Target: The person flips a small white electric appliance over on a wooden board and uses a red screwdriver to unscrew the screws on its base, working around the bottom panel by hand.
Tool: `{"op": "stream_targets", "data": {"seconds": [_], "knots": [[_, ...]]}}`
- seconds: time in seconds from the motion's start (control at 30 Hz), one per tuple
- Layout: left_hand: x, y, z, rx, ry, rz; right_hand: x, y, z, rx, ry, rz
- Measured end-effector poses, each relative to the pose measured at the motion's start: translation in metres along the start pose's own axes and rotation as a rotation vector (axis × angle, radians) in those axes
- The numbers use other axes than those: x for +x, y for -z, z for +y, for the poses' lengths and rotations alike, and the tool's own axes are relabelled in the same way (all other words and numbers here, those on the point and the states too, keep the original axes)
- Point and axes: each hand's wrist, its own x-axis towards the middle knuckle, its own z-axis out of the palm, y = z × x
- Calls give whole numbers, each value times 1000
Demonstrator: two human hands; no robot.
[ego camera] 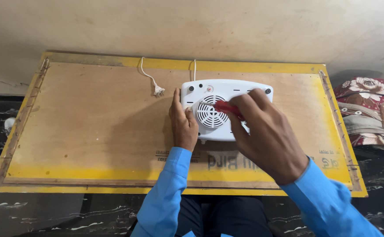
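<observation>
**White casing, red-handled tool at the grille**

White appliance lies near the board's far edge. Right hand is clamped on a red-handled tool at its round grille; left hand, fingers together, steadies the casing's left side. Plug lies loose beside it.

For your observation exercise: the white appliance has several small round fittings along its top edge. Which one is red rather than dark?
The small red fitting near the middle of the white appliance, just above the round grille. The others along that edge are dark.
</observation>
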Motion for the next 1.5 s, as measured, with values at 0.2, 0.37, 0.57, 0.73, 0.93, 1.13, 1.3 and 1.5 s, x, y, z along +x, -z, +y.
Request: {"op": "stream_targets", "data": {"seconds": [0.2,0.37,0.57,0.73,0.93,1.13,1.3,1.5], "knots": [[2,5,-5,-134,54,-58,-38,9,3,64,-158,-20],[3,6,-8,-142,28,-78,-54,-4,5,112,-172,-47],[2,5,-7,-103,25,-81,-56,-19,4,126,-152,-77],[3,4,-5,-82,11,-68,-56,-30,2,67,-82,-96],[3,4,-3,-81,17,-70,-57,-44,-5,4,16,-131],[4,4,-5,-73,-11,-63,-51,-53,-17,11,209,-155],[4,5,-5,-63,-4,-64,-49,-57,-24,-22,235,-166],[3,6,-4,-77,3,-75,-47,-61,-27,-126,153,-191]]}}
